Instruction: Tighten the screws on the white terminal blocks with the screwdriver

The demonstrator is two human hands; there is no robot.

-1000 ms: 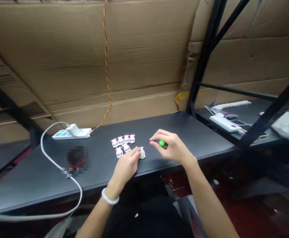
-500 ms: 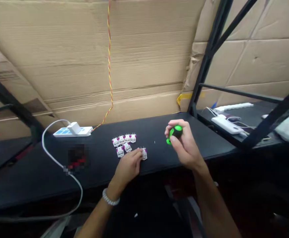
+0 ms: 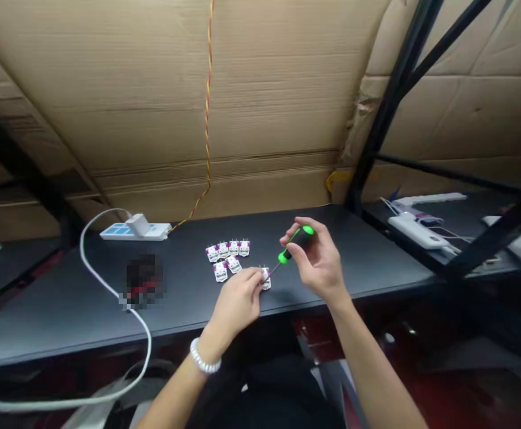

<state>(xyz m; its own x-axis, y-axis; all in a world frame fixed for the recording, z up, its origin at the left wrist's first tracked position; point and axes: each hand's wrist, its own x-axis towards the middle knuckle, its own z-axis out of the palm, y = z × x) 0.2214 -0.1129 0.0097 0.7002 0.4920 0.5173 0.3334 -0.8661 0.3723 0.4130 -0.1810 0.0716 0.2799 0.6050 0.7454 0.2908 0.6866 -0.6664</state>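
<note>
Your left hand [image 3: 238,301] pinches one white-and-purple piece [image 3: 266,282] on the counter [image 3: 180,286] while your right hand [image 3: 323,265] grips one green-and-black screwdriver [image 3: 298,239]; six matching pieces [image 3: 223,250] lie nearby.

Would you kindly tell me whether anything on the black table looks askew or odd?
Only mildly: among the small boxy white-and-purple parts, the tilted piece in the nearer row sits askew beside its straighter neighbour. Left of them, a pixelated dark-and-red patch hides any detail. No spill shows.
</note>
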